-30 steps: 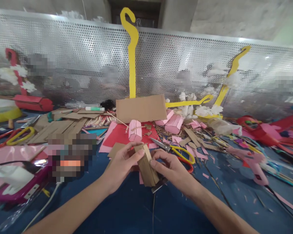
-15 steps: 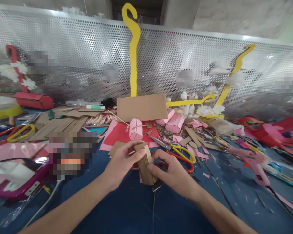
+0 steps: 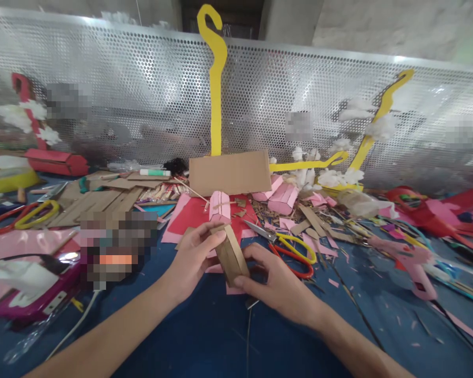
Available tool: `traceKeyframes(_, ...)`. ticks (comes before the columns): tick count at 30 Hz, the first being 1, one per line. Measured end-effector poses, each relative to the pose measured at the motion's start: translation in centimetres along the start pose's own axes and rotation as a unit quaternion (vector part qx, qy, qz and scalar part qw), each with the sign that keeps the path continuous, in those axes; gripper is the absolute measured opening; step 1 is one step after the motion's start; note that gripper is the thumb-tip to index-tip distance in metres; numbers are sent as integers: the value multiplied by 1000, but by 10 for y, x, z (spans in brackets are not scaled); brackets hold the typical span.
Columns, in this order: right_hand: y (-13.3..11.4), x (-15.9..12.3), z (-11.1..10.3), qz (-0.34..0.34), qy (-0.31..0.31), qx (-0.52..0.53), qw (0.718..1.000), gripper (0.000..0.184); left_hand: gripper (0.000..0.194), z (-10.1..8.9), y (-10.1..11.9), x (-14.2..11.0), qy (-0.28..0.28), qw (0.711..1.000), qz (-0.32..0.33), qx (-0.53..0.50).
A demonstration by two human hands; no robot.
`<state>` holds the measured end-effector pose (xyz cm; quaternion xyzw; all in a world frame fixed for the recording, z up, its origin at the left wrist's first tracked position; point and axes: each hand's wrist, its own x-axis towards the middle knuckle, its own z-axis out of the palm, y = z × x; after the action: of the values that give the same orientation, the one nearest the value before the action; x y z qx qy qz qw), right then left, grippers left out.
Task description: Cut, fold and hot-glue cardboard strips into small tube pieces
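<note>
A small folded cardboard box [image 3: 230, 258] is held up off the blue table, tilted, between my two hands. My left hand [image 3: 195, 251] is closed on its upper left end, the thumb lying on the top face. At the lower right end, my right hand [image 3: 271, 275] pinches it with thumb and fingers. Pink paper [image 3: 234, 290] shows partly beneath the box. Just beyond the hands stands a pink paper-covered box [image 3: 219, 206] on red paper [image 3: 189, 216]. Scissors with yellow and red handles [image 3: 295, 249] lie close to my right hand.
A yellow hook-shaped cutout [image 3: 216, 89] rises behind a cardboard panel [image 3: 230, 172]. A pink glue gun [image 3: 404, 260] lies right, a purple power strip [image 3: 51, 296] left. Cardboard strips [image 3: 98, 207] and paper scraps litter the table before a perforated metal screen [image 3: 150, 79].
The cardboard box has turned a little in my hands, its long side now leaning more to the left at the top. Both hands stay on it.
</note>
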<state>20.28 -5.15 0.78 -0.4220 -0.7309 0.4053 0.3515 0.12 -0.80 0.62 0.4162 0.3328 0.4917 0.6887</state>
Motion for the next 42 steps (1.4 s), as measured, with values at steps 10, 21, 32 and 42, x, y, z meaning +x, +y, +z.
traceKeyframes(10,7,3,1,-7,27,4,1000,24,50,3,-4,-5,-47,998,15,42)
traceKeyframes(21,8,4,0,-13,-3,115,993,20,43,1,-6,-7,-45,998,-27,43)
traceKeyframes(32,10,4,3,-14,13,171,985,22,39,0,-8,-7,-52,997,-16,57)
traceKeyframes(42,13,4,3,-15,23,142,990,25,50,-4,-12,-4,-114,991,9,68)
